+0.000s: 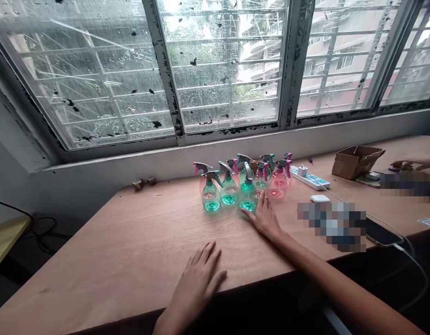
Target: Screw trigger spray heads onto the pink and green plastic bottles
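Several spray bottles stand upright in a cluster on the wooden table (138,242), some green and some pink. My right hand (265,216) reaches to the front of the cluster, thumb and fingers apart, beside the base of a green spray bottle (248,195); whether it touches the bottle I cannot tell. A pink spray bottle (277,184) stands just beyond my fingers. Left of these are two more green bottles, the leftmost green spray bottle (211,195) among them. My left hand (200,274) lies flat near the table's front edge, holding nothing, fingers stretched out.
A white power strip (311,178) with a plugged-in charger lies right of the bottles. Farther right are an open cardboard box (354,163), a white case (320,199) and a phone (382,232) on a cable. Another person's hand (419,164) rests at the far right. Windows line the back.
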